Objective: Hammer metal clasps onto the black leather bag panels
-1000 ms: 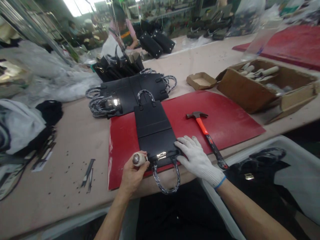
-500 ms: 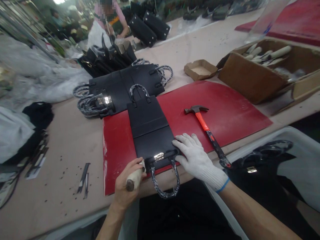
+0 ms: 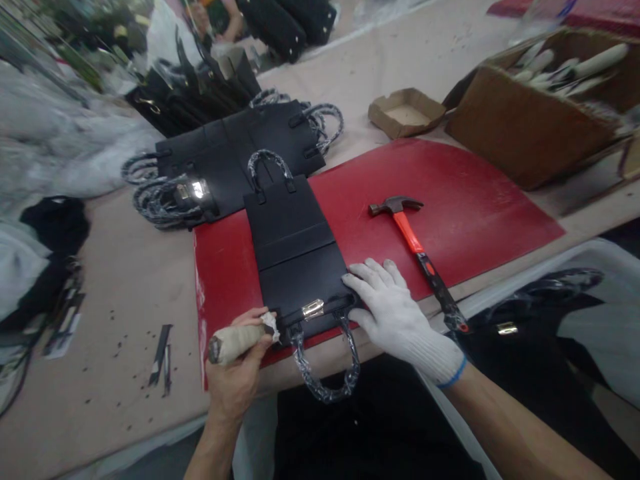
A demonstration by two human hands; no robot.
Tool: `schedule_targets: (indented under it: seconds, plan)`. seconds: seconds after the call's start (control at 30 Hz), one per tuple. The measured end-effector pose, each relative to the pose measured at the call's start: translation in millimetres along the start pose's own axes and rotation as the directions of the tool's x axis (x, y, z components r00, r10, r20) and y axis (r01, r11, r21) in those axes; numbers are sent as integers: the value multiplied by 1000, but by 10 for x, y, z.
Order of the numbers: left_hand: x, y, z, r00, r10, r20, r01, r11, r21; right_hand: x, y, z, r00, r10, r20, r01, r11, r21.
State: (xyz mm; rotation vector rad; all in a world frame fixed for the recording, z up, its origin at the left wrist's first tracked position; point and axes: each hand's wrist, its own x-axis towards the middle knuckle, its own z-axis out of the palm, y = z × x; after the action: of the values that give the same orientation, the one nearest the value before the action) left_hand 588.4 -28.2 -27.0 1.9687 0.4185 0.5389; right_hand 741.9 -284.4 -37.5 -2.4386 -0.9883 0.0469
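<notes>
A black handbag panel (image 3: 297,247) lies flat on the red mat (image 3: 430,200), with a gold clasp (image 3: 313,308) near its lower edge. Its plastic-wrapped handle (image 3: 327,387) hangs towards me. Bare, my left hand (image 3: 233,383) closes round a tool with a thick cloth- or tape-wrapped handle (image 3: 237,342). The tool's working end is at the panel's lower left corner, and its tip cannot be made out. My right hand (image 3: 387,307), in a white glove, rests with fingers stretched on the panel's right edge.
A claw hammer (image 3: 410,233) lies on the mat to the right. Behind are stacked handbag pieces (image 3: 240,157), a small cardboard tray (image 3: 407,113) and a carton (image 3: 530,127) of similar wrapped handles. Two thin tools (image 3: 163,357) lie at left. Another person's arm (image 3: 233,20) shows at the back.
My left hand has swung the wrapped handle from pointing at me to pointing left, low over the mat. My right hand stays on the panel. The view has tipped down slightly.
</notes>
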Motion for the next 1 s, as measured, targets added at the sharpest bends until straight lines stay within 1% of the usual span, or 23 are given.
schedule_targets:
  seconds: [0.03,0.13,0.2,0.27,0.33,0.4,0.5,0.6,0.67,0.73,0.83,1.0]
  plan:
    - [0,-7,12,1000,-3,4,3,1000,11,1,-2,-3,1000,-3,1,3,1000,0]
    - [8,-39,18,997,-8,78,4,998,57,11,-10,-13,1000,-3,-1,3,1000,-1]
    - [23,-77,-4,996,-49,75,51,999,-18,20,-17,-22,1000,-1,-3,1,1000,-1]
    - [43,-121,-24,994,-111,4,110,980,-164,27,-22,-28,1000,0,-3,0,1000,-4]
    - [61,-148,-20,983,-165,-85,135,951,-279,29,-22,-27,1000,1,2,-1,1000,-8]
    - [76,-127,29,976,-177,-129,135,949,-285,25,-17,-18,1000,4,4,-4,1000,-9]
    - [94,3,207,987,-128,-95,107,975,-195,16,-6,3,1000,6,-9,-6,1000,-1]
    - [115,176,471,998,-34,-61,27,993,-119,11,4,18,999,10,-31,-9,1000,17]
    - [132,259,644,999,7,-41,-12,993,-118,11,9,24,999,17,-46,-15,999,33]
    - [150,303,780,999,27,-16,-30,988,-152,11,12,30,998,22,-61,-19,999,46]
    - [183,325,900,998,53,26,-46,979,-199,11,18,38,997,19,-71,-15,999,52]
    - [233,353,969,994,60,92,-38,974,-221,15,25,35,998,26,-65,-23,998,56]
